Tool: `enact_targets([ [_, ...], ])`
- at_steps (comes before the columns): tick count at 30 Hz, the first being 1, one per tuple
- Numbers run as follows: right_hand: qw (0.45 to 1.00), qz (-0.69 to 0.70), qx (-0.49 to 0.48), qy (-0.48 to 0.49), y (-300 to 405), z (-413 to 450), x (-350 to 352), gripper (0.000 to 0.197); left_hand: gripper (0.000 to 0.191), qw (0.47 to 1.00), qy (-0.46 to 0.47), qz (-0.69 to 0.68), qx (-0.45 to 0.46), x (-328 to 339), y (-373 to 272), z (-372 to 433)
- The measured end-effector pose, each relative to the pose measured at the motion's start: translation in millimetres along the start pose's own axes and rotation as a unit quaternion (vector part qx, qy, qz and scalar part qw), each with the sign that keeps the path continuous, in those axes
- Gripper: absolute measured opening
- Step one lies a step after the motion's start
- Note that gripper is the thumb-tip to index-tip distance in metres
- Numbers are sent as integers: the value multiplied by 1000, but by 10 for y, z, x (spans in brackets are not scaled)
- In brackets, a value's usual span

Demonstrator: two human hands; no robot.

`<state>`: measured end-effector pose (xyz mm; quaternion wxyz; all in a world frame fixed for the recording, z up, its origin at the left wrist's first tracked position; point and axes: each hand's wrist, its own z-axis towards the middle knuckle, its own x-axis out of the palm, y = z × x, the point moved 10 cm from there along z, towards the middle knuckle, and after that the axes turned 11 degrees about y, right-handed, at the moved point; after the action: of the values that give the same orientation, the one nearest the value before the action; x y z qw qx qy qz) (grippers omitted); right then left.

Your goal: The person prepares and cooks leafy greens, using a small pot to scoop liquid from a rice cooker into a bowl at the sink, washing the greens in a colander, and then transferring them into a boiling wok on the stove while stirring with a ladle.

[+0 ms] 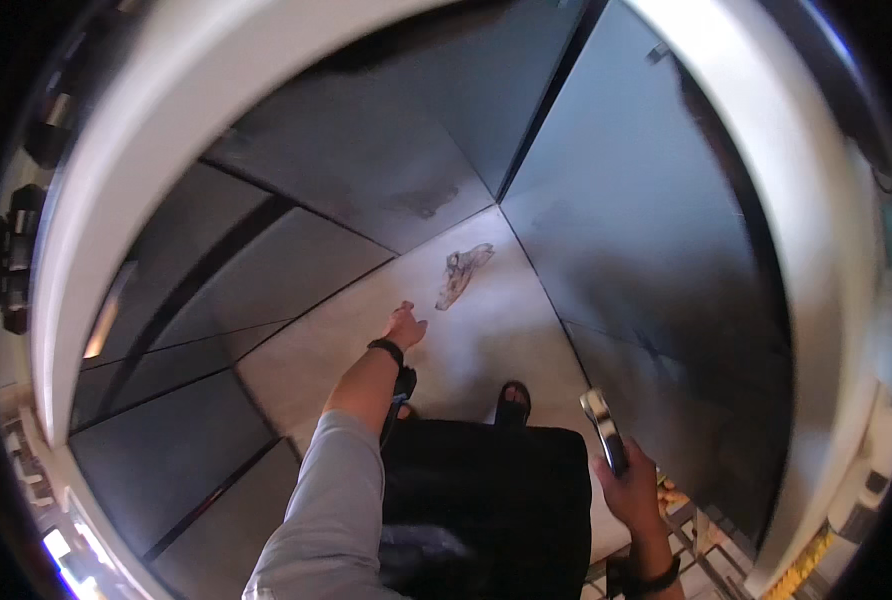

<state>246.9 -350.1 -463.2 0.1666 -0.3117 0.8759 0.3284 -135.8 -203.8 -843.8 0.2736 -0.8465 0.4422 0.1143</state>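
My left hand (405, 327) reaches forward over the pale floor, with fingers apart and nothing in it; a dark band circles the wrist. A crumpled, translucent piece of film or bag (462, 276) lies on the floor, a little beyond and to the right of that hand, not touched by it. At the lower right, my right hand (629, 480) is closed around the dark handle of a tool (605, 431) with a pale, metallic-looking head. The head points up and to the left. What kind of tool it is cannot be told.
Grey panels (641, 187) rise around the pale floor (513, 337) and meet at a far corner. Dark cabinet-like fronts (176, 442) stand on the left. My sandalled foot (513, 402) is close below. At the lower right is a metal rack (705, 555) with yellowish items beside it.
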Motion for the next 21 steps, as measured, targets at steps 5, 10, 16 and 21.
enact_targets([
  [5, 998, 15, 51, -44, -336, 215, 214, 24, 67, 962, 5, 228, 148, 559, -668, 1309],
  [10, 994, 5, -63, -91, 71, 280, 449, 26, 41, 992, 17, 78, 98, 858, -552, 1522],
  [16, 996, -16, -84, -7, 553, 165, 322, 32, 40, 982, -36, 50, 176, -265, -859, 143],
  [21, 975, -152, -100, 130, 1096, -399, 313, 39, 25, 971, -120, 6, 206, -1624, -281, -2647],
])
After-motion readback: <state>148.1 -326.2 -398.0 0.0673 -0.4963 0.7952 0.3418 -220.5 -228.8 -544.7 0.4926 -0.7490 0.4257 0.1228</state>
